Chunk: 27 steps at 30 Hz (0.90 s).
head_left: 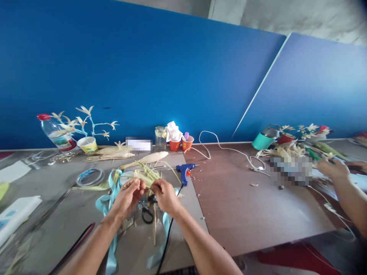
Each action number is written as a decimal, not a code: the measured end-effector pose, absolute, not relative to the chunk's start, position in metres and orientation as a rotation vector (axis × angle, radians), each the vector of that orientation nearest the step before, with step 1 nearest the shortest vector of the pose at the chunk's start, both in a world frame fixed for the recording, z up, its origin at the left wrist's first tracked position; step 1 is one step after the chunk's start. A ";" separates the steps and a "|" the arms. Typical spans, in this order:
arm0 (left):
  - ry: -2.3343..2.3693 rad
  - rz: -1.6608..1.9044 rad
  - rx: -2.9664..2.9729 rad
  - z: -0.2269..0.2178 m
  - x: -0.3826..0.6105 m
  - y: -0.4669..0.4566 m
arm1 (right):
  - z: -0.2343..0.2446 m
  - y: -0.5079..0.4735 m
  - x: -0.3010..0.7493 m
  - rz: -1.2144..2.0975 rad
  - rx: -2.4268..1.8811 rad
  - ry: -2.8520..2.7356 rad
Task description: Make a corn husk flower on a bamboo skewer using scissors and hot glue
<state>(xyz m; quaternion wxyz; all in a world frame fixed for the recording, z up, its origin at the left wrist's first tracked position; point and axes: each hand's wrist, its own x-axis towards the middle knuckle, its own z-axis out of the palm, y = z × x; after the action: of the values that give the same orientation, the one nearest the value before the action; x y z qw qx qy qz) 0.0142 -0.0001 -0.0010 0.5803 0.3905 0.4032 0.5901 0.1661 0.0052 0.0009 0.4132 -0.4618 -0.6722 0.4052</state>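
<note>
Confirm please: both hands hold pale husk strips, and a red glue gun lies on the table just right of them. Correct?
No. The head view shows a blue glue gun, not red. The left hand and right hand do hold husk strips, and it lies right of them.

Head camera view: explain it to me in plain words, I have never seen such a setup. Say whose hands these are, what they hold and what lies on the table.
There is no machine here. A person wears one camera on the head, looking forward and down, so the two bare arms rising from the bottom edge are the wearer's own. The left hand and right hand pinch a bundle of pale husk strips between them. On the table lie a blue glue gun, light blue ribbon, scissors, a water bottle and two orange cups. The hand at the right edge is another person's.
</note>
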 end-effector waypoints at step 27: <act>1.327 1.043 1.514 -0.008 0.013 0.002 | -0.005 0.009 0.167 0.812 -1.098 -1.781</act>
<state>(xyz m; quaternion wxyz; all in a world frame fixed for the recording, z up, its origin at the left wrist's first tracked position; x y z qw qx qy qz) 0.0128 0.0015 -0.0082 0.4233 0.6051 0.5301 0.4168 0.1675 0.0094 -0.0055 0.4339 -0.4409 -0.7149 0.3259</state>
